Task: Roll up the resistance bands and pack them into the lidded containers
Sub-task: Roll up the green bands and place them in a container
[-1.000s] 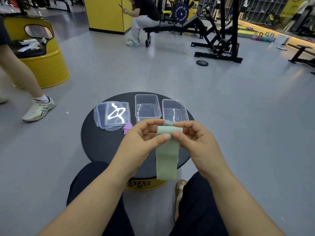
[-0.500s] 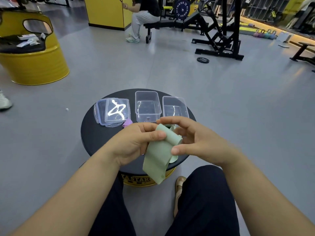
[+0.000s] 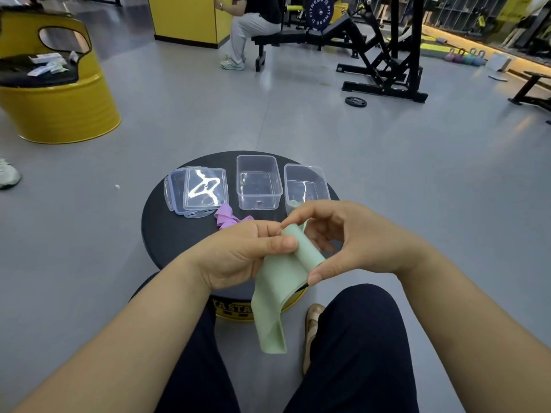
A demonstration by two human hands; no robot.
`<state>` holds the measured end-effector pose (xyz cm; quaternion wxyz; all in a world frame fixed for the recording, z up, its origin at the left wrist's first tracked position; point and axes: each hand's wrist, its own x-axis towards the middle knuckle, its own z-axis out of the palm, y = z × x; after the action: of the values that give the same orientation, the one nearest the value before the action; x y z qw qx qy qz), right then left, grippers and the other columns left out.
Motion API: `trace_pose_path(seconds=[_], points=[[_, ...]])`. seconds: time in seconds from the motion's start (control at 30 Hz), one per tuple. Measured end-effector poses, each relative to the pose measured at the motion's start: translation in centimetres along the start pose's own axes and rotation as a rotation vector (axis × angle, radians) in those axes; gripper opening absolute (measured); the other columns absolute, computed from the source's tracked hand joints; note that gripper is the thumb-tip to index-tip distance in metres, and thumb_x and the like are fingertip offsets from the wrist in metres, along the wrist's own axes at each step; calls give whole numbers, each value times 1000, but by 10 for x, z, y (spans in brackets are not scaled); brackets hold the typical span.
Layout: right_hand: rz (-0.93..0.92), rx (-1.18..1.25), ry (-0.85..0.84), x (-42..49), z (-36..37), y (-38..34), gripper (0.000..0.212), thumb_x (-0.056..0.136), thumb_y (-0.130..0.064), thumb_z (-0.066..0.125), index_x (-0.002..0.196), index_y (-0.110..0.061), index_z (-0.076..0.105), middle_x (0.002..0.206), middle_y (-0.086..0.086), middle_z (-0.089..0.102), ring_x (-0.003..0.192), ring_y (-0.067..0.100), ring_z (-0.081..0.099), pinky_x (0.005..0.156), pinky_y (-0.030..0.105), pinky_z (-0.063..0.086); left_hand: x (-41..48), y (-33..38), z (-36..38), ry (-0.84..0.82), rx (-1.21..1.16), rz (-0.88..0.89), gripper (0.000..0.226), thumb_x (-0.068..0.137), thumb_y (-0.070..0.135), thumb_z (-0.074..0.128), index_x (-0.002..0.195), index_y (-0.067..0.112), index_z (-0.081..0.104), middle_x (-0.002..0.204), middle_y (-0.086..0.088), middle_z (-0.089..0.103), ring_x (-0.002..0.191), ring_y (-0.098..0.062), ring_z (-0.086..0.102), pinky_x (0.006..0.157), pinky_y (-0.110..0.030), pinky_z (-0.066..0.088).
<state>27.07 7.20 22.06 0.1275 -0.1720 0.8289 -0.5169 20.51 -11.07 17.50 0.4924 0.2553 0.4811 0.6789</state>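
**A:** Where is the pale green flat rubber resistance band (image 3: 275, 296) in the head view?

**B:** It is in front of the lap, over the near edge of the round black table top (image 3: 167, 234), and partly rolled. The roll slants from upper left to lower right with the loose tail hanging below. A second ago the roll lay level and the tail dropped straight.

**A:** And the hands?

**B:** The left hand (image 3: 238, 254) has its fingers curled and its thumb presses the roll against them. The right hand (image 3: 360, 239) has spread wider than before. Its forefinger tip is at the roll's upper end and its thumb tip at the lower end. The other fingers are loosely bent behind.

**A:** The containers?

**B:** A clear rectangular plastic container (image 3: 259, 158) stands open at the table's far side. A second clear plastic container (image 3: 304, 169) stands just to its right, and the stack of clear plastic lids (image 3: 205, 189) lies to its left. The crumpled purple band (image 3: 225, 217) lies just in front of the lids and shows more than it did.
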Motion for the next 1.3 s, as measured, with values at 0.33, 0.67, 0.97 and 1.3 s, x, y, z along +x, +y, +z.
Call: trace_pose_path(seconds=[0.33, 0.67, 0.97, 1.3], points=[[-55, -349, 111, 1, -4, 3, 54, 53, -32, 89, 97, -41, 58, 74, 5, 56, 62, 12, 49, 61, 19, 38, 3, -16, 10, 200, 26, 29, 42, 52, 43, 88, 75, 12, 73, 68, -4, 69, 56, -10, 62, 52, -18, 49], [5, -288, 112, -2, -3, 9, 66, 61, -22, 88, 112, -47, 54, 107, -15, 58, 85, 10, 54, 69, 22, 46, 5, -19, 10, 382, 123, 18, 51, 56, 46, 75, 85, 4, 70, 81, -14, 61, 67, -19, 55, 64, -27, 42], [-33, -436, 25, -1, -4, 13, 55, 60, -28, 86, 107, -30, 58, 102, -4, 57, 89, 15, 52, 71, 21, 44, 0, -17, 10, 285, 143, -71, 14, 71, 26, 77, 75, 13, 75, 71, -3, 68, 62, -14, 62, 60, -21, 49], [80, -99, 155, -9, 2, 23, 73, 62, -29, 84, 125, -43, 49, 113, -22, 56, 99, 12, 56, 83, 31, 53, 5, -20, 7, 453, 133, 82, 30, 65, 34, 76, 87, 13, 74, 94, -7, 72, 85, -18, 65, 81, -34, 48]])
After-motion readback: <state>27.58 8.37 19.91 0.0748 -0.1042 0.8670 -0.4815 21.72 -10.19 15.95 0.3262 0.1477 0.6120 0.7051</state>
